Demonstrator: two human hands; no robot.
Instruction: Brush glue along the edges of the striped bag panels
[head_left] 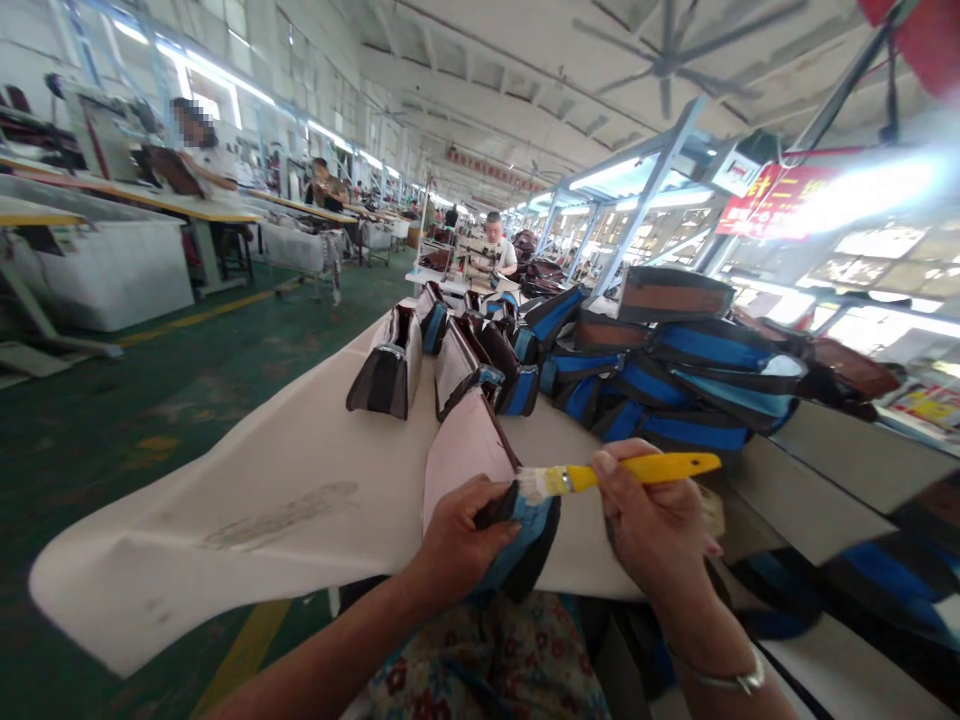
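My left hand (469, 530) grips the near end of a bag piece (465, 450), pale pink on its side panel with a blue and black end. Its thumb presses on the blue end, close to the black edge. In my right hand (652, 510) is a paintbrush (645, 470) with a yellow handle, held level between thumb and fingers. The pale bristles touch the upper edge of the piece, just beyond my left fingertips. Part of the piece is hidden behind my left hand.
Several similar bag pieces (382, 370) stand farther up the cream-covered table (315, 450). A heap of blue and black pieces (675, 380) lies to the right. Ahead, a person (499, 250) sits at a sewing machine. White bins (112, 270) line the left aisle.
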